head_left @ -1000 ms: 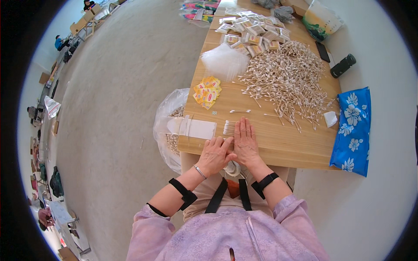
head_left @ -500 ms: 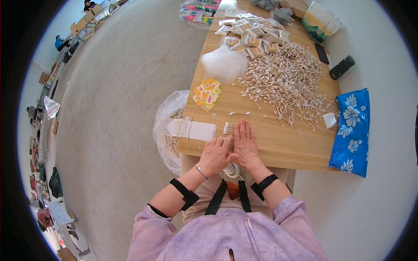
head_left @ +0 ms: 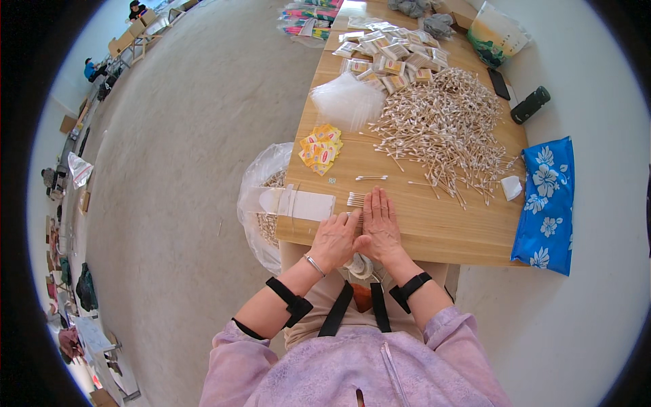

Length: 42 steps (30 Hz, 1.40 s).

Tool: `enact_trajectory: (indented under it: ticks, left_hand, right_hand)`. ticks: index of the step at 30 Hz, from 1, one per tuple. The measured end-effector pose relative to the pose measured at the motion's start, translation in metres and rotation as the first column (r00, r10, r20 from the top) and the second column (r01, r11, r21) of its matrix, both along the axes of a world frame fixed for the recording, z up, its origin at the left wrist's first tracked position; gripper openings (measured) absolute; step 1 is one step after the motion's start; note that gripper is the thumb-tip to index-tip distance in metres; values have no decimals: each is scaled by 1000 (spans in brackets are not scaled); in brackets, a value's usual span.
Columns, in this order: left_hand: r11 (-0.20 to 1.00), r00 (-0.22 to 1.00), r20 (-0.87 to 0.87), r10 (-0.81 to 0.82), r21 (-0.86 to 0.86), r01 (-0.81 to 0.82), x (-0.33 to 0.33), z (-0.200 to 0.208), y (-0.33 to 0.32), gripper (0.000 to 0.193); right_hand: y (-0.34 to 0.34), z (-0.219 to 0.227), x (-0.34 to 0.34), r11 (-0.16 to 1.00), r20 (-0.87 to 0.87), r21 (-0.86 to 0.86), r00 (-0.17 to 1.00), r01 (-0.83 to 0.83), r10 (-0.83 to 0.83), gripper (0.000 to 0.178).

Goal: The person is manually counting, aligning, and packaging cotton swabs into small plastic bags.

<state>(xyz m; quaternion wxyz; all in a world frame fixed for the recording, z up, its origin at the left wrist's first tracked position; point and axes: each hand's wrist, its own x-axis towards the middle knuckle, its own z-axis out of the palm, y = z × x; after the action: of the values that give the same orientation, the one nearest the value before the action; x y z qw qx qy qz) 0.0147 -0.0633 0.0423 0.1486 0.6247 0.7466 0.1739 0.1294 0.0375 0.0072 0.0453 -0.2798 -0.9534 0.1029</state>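
Observation:
A short row of cotton swabs [head_left: 354, 199] lies side by side near the table's front edge, partly hidden under my hands. My left hand [head_left: 333, 241] has bent, slightly parted fingers whose tips rest at the row's near end. Flat and with its fingers stretched forward, my right hand [head_left: 380, 227] lies along the row's right side. Its thumb points toward my left hand. Just beyond the fingertips are a few loose swabs [head_left: 371, 178]. Left of the row sits a white card-like block [head_left: 314, 205] with a clear strip around it.
A large swab heap [head_left: 444, 122] covers the table's right side. Behind it are filled packets [head_left: 393, 57]; to its left, clear bags [head_left: 347, 102] and yellow labels [head_left: 320, 148]. A blue floral pouch [head_left: 544, 207], a black bottle [head_left: 530, 105] and a phone [head_left: 498, 83] lie rightward. A plastic sack [head_left: 264, 230] hangs at the left edge.
The whole view has shifted very slightly. Both hands keep nearly the same pose against the swab row.

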Motion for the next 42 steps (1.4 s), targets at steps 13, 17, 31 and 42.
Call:
enact_trajectory:
  ticks: [13, 17, 31, 42]
  left_hand:
    - [999, 999, 45, 26, 20, -26, -3, -7, 8, 54]
    - [999, 998, 57, 29, 28, -31, -6, -13, 9, 59]
    - [993, 993, 110, 51, -112, -38, -11, -7, 19, 71]
    - [991, 989, 131, 61, -126, -45, -14, -11, 23, 70]
  right_hand:
    - [-1, -5, -1, 997, -13, 80, 1000, 15, -14, 91]
    - [-1, -5, -1, 1000, -77, 28, 997, 4, -1, 95]
    - [-1, -2, -1, 999, -31, 35, 999, 10, -9, 100]
    - [-2, -1, -2, 999, -47, 27, 999, 26, -24, 95]
